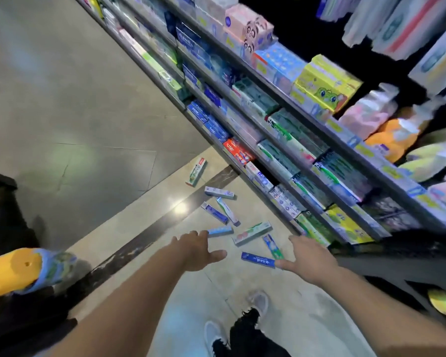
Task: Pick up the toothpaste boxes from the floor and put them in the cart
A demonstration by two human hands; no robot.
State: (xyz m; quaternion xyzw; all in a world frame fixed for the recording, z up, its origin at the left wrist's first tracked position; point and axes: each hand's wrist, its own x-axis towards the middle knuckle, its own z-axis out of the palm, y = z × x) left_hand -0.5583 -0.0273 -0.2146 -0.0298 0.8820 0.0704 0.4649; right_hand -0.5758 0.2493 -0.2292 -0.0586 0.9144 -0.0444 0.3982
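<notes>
Several toothpaste boxes lie scattered on the tiled floor at the foot of the shelves. A dark blue box [258,259] is nearest, between my hands. A wide white and green box [252,233] and a light blue box [220,230] lie just beyond. A green box [197,171] is farthest. My left hand [198,249] reaches out above the floor with fingers spread, holding nothing. My right hand [308,258] is also spread and empty, its thumb close to the dark blue box's end. The cart [0,228] is a dark shape at the left edge, mostly out of frame.
Stocked shelves [281,130] of toothpaste and tissue packs run diagonally along the right. A yellow and blue package [29,269] sits at the left by the cart. My feet [237,328] stand on the pale tiles below my arms. A dark stripe crosses the floor.
</notes>
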